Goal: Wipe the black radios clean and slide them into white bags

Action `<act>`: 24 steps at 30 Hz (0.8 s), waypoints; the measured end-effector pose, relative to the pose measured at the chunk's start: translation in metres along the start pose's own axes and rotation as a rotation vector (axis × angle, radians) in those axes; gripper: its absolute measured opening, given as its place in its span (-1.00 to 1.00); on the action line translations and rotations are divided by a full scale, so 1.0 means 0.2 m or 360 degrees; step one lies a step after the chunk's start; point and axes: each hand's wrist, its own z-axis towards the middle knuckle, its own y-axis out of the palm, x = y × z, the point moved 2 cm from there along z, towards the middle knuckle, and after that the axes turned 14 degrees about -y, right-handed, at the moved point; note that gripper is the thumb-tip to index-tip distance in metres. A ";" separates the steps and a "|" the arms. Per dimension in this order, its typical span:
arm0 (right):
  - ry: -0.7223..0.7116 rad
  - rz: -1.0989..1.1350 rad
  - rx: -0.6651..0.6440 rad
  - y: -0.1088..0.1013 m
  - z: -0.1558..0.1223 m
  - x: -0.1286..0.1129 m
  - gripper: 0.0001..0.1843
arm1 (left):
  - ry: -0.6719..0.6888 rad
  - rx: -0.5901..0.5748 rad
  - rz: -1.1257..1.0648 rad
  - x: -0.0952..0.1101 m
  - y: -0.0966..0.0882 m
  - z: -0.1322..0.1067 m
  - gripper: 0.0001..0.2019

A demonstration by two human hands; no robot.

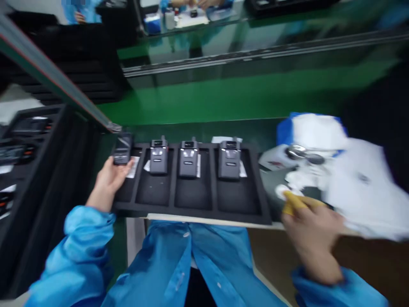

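Observation:
My left hand [110,177] is closed around the lower end of a dark handheld radio [122,148], its screen facing up, over the leftmost compartment of a black foam tray [220,216]. Three similar radios lie in the other compartments: one on the left [159,160], one in the middle [188,162] and one on the right [229,162]. White paper slips stick out beside them. On the right, my right hand [311,226], blurred and wearing yellow finger covers, pinches a small white round pad [281,191] at the fingertips. Crumpled white wipes [302,177] lie just beyond it.
A white bottle [277,157] with a metal top lies behind the wipes. A blue-and-white packet [316,130] and a white plastic bag [367,187] are at the right. More radios fill a black tray stack [60,170] at the left. Other people's hands show across the bench.

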 end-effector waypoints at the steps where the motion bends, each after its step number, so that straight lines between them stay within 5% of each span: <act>1: 0.0060 -0.0015 -0.0080 0.01 0.00 -0.03 -0.64 | 0.0023 0.0045 0.0049 0.00 0.00 -0.01 -0.62; 5: 0.0265 -0.0080 -0.0299 0.06 -0.03 -0.02 -0.65 | 0.0079 0.0174 0.0373 -0.01 0.00 -0.04 -0.66; 8: 0.0312 -0.0159 -0.0227 0.04 -0.06 0.01 -0.62 | 0.0170 0.0322 0.0534 0.00 -0.02 -0.08 -0.78; 13: -0.0025 -0.0154 0.0133 0.03 0.03 -0.20 -0.55 | 0.0783 0.0610 0.1065 -0.06 0.07 -0.26 -0.28; 16: -0.0179 -0.0159 0.0009 0.13 0.13 -0.36 -0.29 | 0.1058 0.0525 0.1652 -0.14 0.22 -0.33 -0.10; 19: -0.0083 -0.0213 -0.0147 0.23 0.21 -0.43 -0.04 | 0.1193 0.0586 0.1902 -0.20 0.31 -0.33 -0.12; 24: 0.0220 -0.0063 -0.0373 0.22 0.28 -0.41 -0.22 | 0.1126 0.0571 0.2005 -0.20 0.32 -0.31 -0.17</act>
